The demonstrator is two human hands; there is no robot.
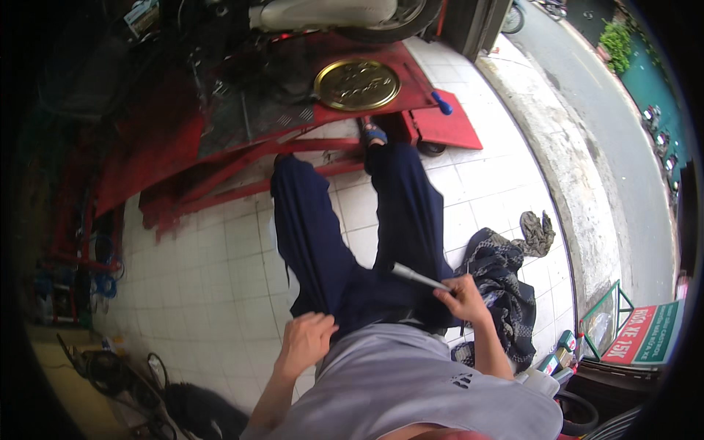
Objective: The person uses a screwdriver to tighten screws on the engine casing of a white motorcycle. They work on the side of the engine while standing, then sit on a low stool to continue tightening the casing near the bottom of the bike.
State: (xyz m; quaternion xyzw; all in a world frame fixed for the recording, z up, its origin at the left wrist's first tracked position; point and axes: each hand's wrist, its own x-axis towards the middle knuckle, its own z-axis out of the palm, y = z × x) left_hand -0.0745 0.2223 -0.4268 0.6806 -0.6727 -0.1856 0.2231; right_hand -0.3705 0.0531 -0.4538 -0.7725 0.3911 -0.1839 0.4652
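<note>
My right hand [462, 299] is closed around one end of a slim silver metal tube-like tool [419, 276]. The tool's other end points up and left over my dark blue trousers. I cannot make out its exact kind. My left hand [306, 339] lies by my left thigh with its fingers loosely bent, and nothing shows in it. Ahead of my legs stands a red lift table [165, 143]. A round gold-coloured metal tray [357, 84] lies on it, and a blue-handled tool [442, 103] sticks out past its edge.
Part of a motorbike [326, 13] stands on the lift. Dark patterned cloth [499, 282] and a crumpled rag [537, 233] lie on the tiled floor at my right. Beyond the kerb runs a street [587, 95]. A red and green sign [645, 334] stands at the lower right.
</note>
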